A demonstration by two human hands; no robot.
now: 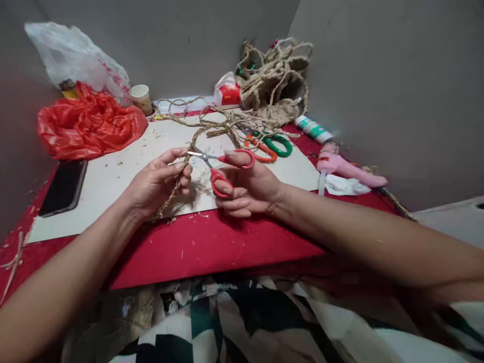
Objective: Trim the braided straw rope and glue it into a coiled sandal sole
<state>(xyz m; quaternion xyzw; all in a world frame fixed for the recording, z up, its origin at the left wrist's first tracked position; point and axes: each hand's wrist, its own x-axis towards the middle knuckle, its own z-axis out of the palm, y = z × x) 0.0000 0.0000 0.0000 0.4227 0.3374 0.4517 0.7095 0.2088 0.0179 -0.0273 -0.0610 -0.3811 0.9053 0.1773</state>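
Between thumb and fingers, my left hand (162, 174) pinches a strand of brown twisted rope (176, 190). One end of the rope hangs below the hand, while the rest curves up and away behind it. My right hand (249, 186) has its thumb and a finger through the handles of small red-handled scissors (206, 157). The scissors' blades are spread apart and reach to the rope just above my left fingertips. Whether the blades touch the rope I cannot tell. Under both hands lies a white board (106, 196) with fibre scraps on it.
Orange-handled scissors (264, 151) and green-handled scissors (283, 145) lie beyond my right hand. A rope heap (276, 75) stands at the back. At right is a pink glue gun (348, 169); at left, a phone (64, 186), a red plastic bag (91, 126) and a paper cup (141, 98).
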